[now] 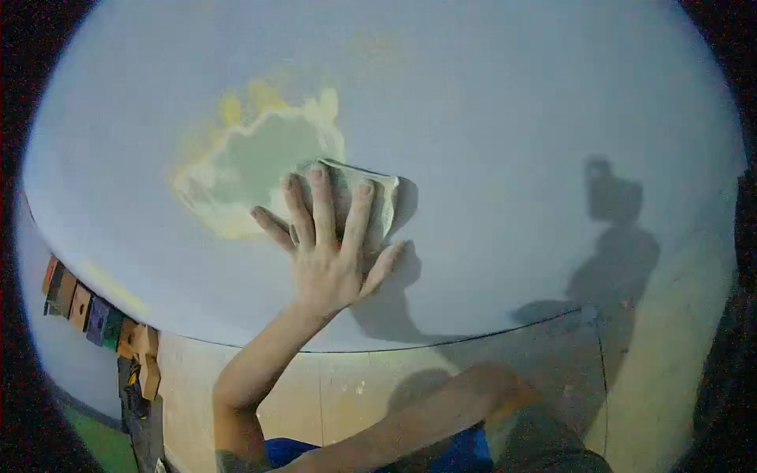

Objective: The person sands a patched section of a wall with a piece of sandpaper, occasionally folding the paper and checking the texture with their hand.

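My left hand lies palm down with its fingers spread, holding a thin pale sheet, which looks like sandpaper, flat against a large grey-blue painted panel. The sheet's upper and right edges curl away from the surface. Beneath and to the left of my fingers is a sanded patch, grey-green in the middle with cream and yellow edges. My thumb points to the upper right, off the sheet. My other forearm crosses the bottom of the view; its hand is not visible.
Below the panel's curved lower edge is a pale, stained surface with thin seams. Several small boxes or blocks stand in a row at the left, by a green area. My shadow falls on the panel at the right.
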Tool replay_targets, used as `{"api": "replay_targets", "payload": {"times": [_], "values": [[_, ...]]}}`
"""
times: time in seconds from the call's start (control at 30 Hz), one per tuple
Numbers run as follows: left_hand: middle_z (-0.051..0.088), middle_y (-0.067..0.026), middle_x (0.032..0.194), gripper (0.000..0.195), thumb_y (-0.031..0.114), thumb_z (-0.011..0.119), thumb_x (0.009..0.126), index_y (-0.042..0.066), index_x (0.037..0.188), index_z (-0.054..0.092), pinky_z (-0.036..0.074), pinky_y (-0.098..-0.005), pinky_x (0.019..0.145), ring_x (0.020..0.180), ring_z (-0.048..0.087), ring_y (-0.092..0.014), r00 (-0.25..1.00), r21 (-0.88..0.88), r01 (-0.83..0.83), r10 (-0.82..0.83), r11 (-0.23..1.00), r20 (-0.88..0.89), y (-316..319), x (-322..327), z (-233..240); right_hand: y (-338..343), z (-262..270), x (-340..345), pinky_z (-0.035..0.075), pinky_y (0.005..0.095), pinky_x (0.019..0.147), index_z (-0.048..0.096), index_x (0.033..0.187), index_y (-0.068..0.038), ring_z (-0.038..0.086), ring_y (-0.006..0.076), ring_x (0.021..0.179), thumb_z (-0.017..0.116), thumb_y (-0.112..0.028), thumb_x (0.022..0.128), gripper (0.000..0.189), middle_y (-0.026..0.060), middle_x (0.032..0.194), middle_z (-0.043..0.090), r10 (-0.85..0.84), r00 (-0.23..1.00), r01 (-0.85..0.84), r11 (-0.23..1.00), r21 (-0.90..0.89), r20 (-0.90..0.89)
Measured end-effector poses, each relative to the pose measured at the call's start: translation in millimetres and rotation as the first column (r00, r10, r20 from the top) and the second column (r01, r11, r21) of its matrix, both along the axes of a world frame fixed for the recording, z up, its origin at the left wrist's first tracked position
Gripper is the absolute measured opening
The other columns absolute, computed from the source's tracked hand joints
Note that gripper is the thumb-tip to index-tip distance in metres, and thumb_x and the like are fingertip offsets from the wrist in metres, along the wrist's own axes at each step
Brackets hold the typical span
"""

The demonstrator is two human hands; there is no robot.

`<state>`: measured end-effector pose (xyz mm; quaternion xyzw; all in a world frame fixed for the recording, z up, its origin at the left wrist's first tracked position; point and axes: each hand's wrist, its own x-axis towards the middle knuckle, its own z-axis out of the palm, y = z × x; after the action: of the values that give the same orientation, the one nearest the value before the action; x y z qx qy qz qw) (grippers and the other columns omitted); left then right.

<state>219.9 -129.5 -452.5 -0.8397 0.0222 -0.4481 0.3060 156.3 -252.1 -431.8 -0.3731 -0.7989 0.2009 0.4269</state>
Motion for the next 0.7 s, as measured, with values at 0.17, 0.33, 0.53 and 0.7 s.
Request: {"api": "replay_targets", "payload": {"times": [0.17,0.33,0.53,0.7], "values": [[0.019,-0.0312,0.163,0.083,0.065,0.048,0.096,0.008,0.156,0.039,-0.017,-0.0731,0.112,0.154,0.002,-0.048,0.997,-0.176,-0.054,0.064,0.983,0.053,-3,-17,-5,-11,-10,-10,0.047,0.0496,0.105,0.064,0.126,-0.004,0.062,0.0343,0.117,0.066,-0.032,0.09,0.045,0.0184,0.131,0.064,0.12,0.989,-0.119,0.993,-0.012,0.087],[0.02,-0.0303,0.163,0.079,0.062,0.048,0.097,0.006,0.154,0.042,-0.019,-0.0711,0.112,0.155,0.002,-0.046,0.975,-0.33,0.083,-0.008,0.94,0.222,0,-17,-12,-9,-3,-17,0.048,0.0497,0.104,0.064,0.126,-0.005,0.063,0.0341,0.115,0.066,-0.034,0.091,0.045,0.0179,0.129,0.065,0.195,0.954,-0.193,0.981,-0.03,0.228],[0.004,-0.0235,0.169,0.08,0.055,0.045,0.101,0.008,0.162,0.023,-0.015,-0.0697,0.114,0.156,-0.003,-0.043,0.984,-0.292,-0.07,0.115,0.954,0.138,8,-16,-36,1,-2,4,0.049,0.0496,0.103,0.064,0.126,-0.005,0.064,0.0338,0.113,0.066,-0.035,0.092,0.045,0.0173,0.128,0.066,0.182,0.93,-0.189,0.982,-0.011,0.318],[0.005,-0.0182,0.17,0.079,0.058,0.046,0.099,0.014,0.162,0.025,-0.012,-0.0751,0.111,0.155,-0.005,-0.045,0.959,-0.318,0.073,0.022,0.945,0.284,31,45,-58,-5,-80,50,0.049,0.0485,0.1,0.065,0.123,-0.005,0.065,0.033,0.11,0.066,-0.034,0.091,0.043,0.0172,0.124,0.067,-0.149,0.989,0.149,0.989,-0.006,0.003]]}}
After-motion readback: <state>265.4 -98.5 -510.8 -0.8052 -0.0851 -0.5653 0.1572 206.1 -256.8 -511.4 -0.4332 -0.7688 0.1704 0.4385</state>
